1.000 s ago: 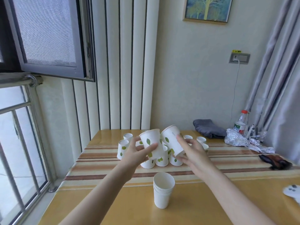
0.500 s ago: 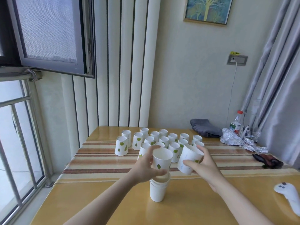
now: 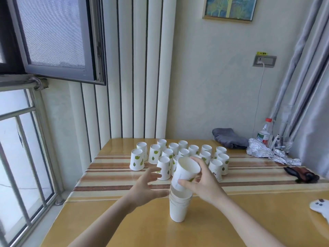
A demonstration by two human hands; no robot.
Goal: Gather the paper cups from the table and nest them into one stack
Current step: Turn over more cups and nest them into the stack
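A stack of nested white paper cups [image 3: 178,209] stands upright on the yellow table [image 3: 231,225] near its middle front. My right hand [image 3: 204,182] is shut on a white cup [image 3: 186,172] with green leaves, mouth up and tilted left, its base inside the top of the stack. My left hand [image 3: 147,186] hovers just left of the stack, fingers spread and holding nothing. Behind them, several upside-down leaf-print cups [image 3: 179,155] stand in rows on the striped runner [image 3: 110,168].
A grey cloth [image 3: 228,138], crumpled foil [image 3: 267,153], a plastic bottle [image 3: 264,132] and pens sit at the back right. A dark object [image 3: 300,173] lies on the runner's right end, a white controller [image 3: 320,206] at the right edge. Window bars line the left.
My left hand has let go of its cup, now nested in the stack, and opened. My right hand has brought its cup over to the top of the stack.
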